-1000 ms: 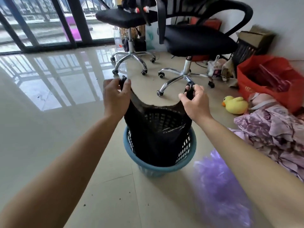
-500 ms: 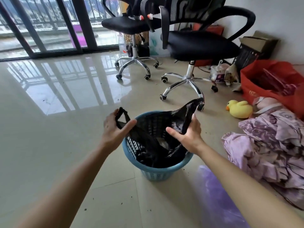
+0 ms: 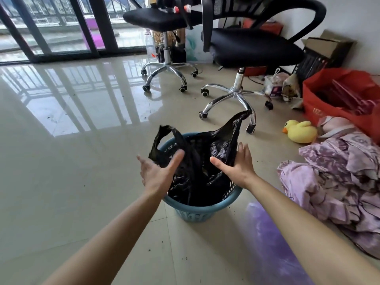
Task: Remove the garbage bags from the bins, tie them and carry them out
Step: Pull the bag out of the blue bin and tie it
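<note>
A black garbage bag (image 3: 207,153) sits in a blue slatted bin (image 3: 197,210) on the tiled floor, its two handle loops sticking up loose above the rim. My left hand (image 3: 157,171) hovers at the bin's left edge with fingers spread and holds nothing. My right hand (image 3: 238,165) is open against the bag's right side, fingers apart, touching the plastic without gripping it. The bag's lower part is hidden inside the bin.
Two black office chairs (image 3: 253,48) on chrome wheeled bases stand behind the bin. A yellow toy duck (image 3: 300,131), a red bag (image 3: 339,99) and a heap of purple cloth (image 3: 337,182) lie to the right. A purple plastic sheet (image 3: 273,243) lies near my right forearm. Glass doors (image 3: 61,27) are at the far left.
Both hands held the bag's handles up a second ago, then lowered the bag into the bin and let go. The handles now stand free and both hands are open.
</note>
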`<state>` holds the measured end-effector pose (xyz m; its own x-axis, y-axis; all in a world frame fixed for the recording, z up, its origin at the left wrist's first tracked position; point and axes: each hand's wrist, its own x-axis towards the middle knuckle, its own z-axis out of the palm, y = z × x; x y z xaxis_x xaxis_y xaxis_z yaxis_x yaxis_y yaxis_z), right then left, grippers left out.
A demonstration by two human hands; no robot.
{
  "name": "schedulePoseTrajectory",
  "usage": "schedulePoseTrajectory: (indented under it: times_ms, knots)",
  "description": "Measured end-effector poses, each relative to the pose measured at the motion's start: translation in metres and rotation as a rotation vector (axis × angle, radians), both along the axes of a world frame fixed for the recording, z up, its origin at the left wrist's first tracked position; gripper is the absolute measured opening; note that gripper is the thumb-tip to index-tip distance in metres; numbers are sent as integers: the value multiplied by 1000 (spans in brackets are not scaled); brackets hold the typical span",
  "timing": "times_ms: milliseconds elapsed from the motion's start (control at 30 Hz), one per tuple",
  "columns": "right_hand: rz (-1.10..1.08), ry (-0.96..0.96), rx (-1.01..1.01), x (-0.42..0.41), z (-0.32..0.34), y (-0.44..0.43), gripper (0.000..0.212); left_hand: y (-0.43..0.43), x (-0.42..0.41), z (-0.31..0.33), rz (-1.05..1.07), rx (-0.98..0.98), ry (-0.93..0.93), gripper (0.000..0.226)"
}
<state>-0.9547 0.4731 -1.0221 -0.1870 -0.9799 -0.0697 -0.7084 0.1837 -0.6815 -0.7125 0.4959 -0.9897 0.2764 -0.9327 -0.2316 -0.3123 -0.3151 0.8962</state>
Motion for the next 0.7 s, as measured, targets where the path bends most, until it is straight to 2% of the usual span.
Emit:
schedulePoseTrajectory:
  times_ms: [67, 133, 233, 367, 433, 533, 567, 633, 700]
  knots:
    - [-41, 0, -12, -2, -3, -10, 120, 7, -5, -7, 78, -22, 67, 142]
    - [-35, 17, -77, -3, -3, -15, 115, 19, -7, -20, 14, -180, -39, 129]
    - [-14, 13, -54, 2, 9, -16, 121, 18, -7, -31, -133, -327, -249, 108]
    - [62, 14, -110, 13, 14, -26, 102, 14, -17, -19, -114, -476, -157, 95]
    - [73, -20, -101, 16, 11, -33, 89, 23, -24, -18, -139, -553, -164, 100]
    - [66, -73, -193, 24, 9, -43, 65, 31, -33, -17, -171, -461, -226, 143]
    - [62, -96, -262, 26, 8, -46, 54, 27, -36, -17, -134, -417, -240, 150]
    - [26, -197, -301, 31, 11, -46, 29, 9, -36, -14, -9, -332, -202, 151]
    - [-21, -352, -253, 35, 17, -43, 20, -18, -31, -12, 90, -233, -82, 134]
